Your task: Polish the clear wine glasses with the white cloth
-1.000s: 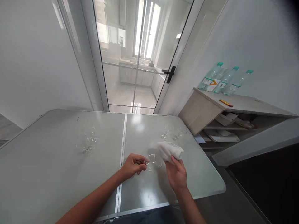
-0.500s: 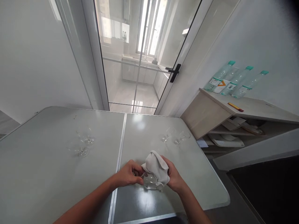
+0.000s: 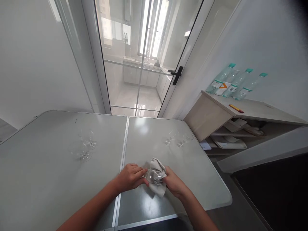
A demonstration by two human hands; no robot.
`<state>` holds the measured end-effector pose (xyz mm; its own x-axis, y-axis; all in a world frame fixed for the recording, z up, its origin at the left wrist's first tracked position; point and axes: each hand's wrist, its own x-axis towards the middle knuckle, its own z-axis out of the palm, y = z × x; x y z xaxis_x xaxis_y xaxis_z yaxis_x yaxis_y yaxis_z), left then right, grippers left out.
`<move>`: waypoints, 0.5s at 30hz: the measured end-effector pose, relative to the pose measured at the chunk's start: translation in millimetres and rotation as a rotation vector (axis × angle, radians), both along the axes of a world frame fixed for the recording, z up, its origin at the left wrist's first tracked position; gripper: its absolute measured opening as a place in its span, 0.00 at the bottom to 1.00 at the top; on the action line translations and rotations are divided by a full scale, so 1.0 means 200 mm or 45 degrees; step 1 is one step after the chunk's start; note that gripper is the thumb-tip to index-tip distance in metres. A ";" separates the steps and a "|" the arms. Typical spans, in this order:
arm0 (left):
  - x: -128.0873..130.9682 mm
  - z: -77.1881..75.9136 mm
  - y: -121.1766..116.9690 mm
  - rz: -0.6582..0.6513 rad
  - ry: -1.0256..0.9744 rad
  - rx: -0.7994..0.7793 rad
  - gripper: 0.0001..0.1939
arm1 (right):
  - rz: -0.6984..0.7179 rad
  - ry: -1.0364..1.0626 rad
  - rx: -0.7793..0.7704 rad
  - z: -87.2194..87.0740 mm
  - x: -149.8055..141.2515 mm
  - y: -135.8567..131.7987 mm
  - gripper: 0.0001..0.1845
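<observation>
Between my two hands, above the near part of the table (image 3: pixel 103 179), is a clear wine glass (image 3: pixel 151 175), tilted on its side. My left hand (image 3: pixel 133 176) is closed around its left end, fingers on top and thumb below. My right hand (image 3: pixel 172 181) grips a white cloth (image 3: pixel 157 190) that is pressed against the glass, with part of it bunched at the bowl's opening. My right fingertips are partly hidden by the cloth and glass.
Two stemmed glasses (image 3: pixel 86 156) stand on the left half of the table, and two more (image 3: pixel 167 141) at the back right. A wooden cabinet (image 3: pixel 211 112) adjoins the right side, with several plastic bottles (image 3: pixel 232 88) and a yellow-red stick (image 3: pixel 236 108) on top. Behind is a glass door (image 3: pixel 134 86).
The cloth has shifted from covering the glass's top to its right side and underneath. My left hand has turned over the glass's left end, and the view has shifted slightly.
</observation>
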<state>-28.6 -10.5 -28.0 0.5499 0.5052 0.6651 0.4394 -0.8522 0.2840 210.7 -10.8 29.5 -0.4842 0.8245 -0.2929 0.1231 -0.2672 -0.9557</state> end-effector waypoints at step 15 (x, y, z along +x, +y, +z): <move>0.06 0.13 -0.02 -0.491 -0.326 -1.931 0.22 | 0.535 -0.121 0.876 0.22 0.06 -0.10 0.15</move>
